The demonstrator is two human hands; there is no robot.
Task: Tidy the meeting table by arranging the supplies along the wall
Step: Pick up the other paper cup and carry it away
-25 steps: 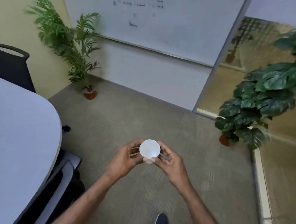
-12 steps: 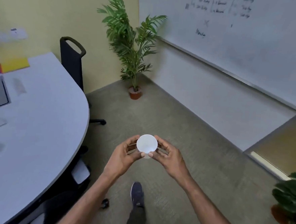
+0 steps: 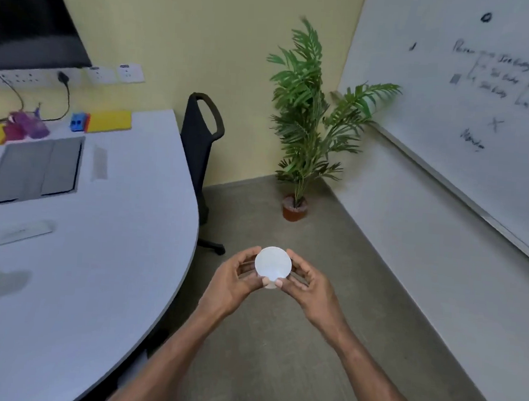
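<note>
Now: both hands hold the white round piece beside the counter

From my remote seat I see both forearms reach up from the bottom edge and meet in the lower middle of the view, over the floor [image 3: 277, 357]. The left hand [image 3: 235, 279] comes in from the left with its palm turned inward, fingers curled round the far left side of the white round piece [image 3: 273, 263]. The right hand [image 3: 307, 284] mirrors it from the right. Both thumbs meet at the near rim. Each grip is half closed, curled onto the piece and pinching it between fingers and thumb, so the two share it.

The piece is up in the air, just off the curved edge of the counter [image 3: 94, 282] and not touching it. Its flat circular face is turned up to the camera, so the face itself has no long side. A smaller white bit peeps out under the near rim between the thumbs, which suggests the body runs away from me, down toward the floor. How long it is I cannot tell.

On the counter, well apart from the hands, a grey panel [image 3: 37, 168] lies set in the top. Along the yellow wall [image 3: 205, 39] sit a yellow pad [image 3: 110, 120], a small blue item [image 3: 77, 122] just beside it, and some blurred purple things [image 3: 27, 125]. A black chair [image 3: 202, 133] stands at the counter's far curve, with a potted palm [image 3: 307, 109] in the corner and a whiteboard [image 3: 481, 121] on the right.
</note>
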